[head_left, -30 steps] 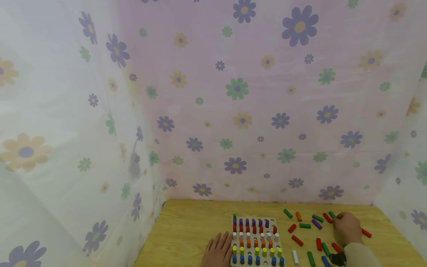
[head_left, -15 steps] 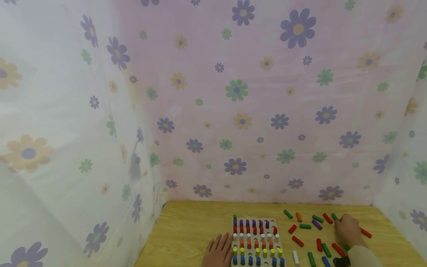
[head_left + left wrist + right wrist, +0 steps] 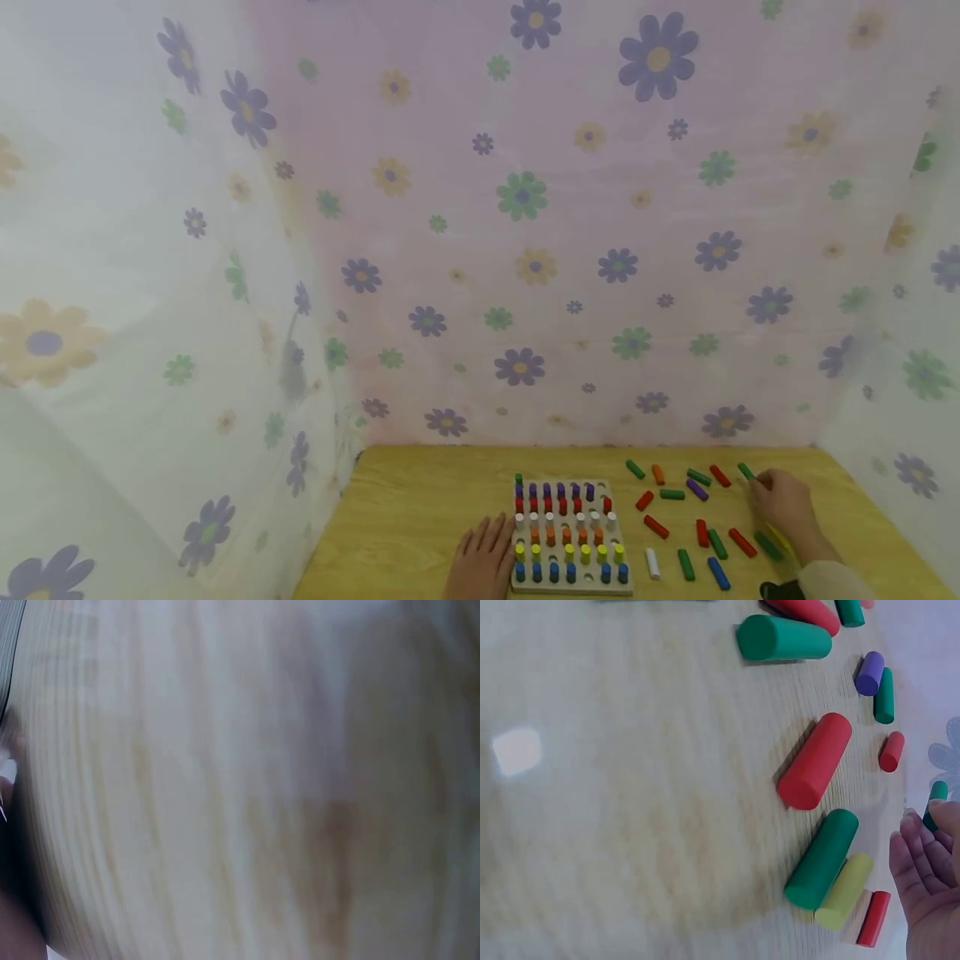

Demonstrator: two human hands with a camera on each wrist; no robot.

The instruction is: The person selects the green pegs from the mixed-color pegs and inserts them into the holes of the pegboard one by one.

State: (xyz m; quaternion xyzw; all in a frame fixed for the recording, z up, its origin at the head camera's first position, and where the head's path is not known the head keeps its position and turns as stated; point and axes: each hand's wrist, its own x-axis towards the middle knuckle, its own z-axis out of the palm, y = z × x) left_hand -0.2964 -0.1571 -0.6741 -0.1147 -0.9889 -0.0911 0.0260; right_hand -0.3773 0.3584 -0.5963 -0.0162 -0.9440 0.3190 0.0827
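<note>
A pegboard (image 3: 626,575) with rows of green, purple, red, white, orange, yellow and blue pegs lies on the table. Flat beside its left edge rests my left hand (image 3: 480,560), fingers straight and spread. At the right, my right hand (image 3: 784,505) pinches a green peg (image 3: 746,471) by one end; the right wrist view also shows this green peg (image 3: 936,799) between thumb and fingers of the hand (image 3: 930,874). Close under that wrist lie a green peg (image 3: 769,546) and a yellow peg (image 3: 844,891), side by side. The left wrist view is mostly blurred wood grain.
Loose pegs are scattered between the board and my right hand, among them a white peg (image 3: 652,563), a blue peg (image 3: 718,573), an orange peg (image 3: 658,474) and a purple peg (image 3: 697,489). A flowered sheet stands behind the wooden table (image 3: 405,500).
My right hand has shifted slightly right relative to the loose pegs, with the green peg at its fingertips. A yellow peg has come into sight by the wrist. My left hand stays beside the board.
</note>
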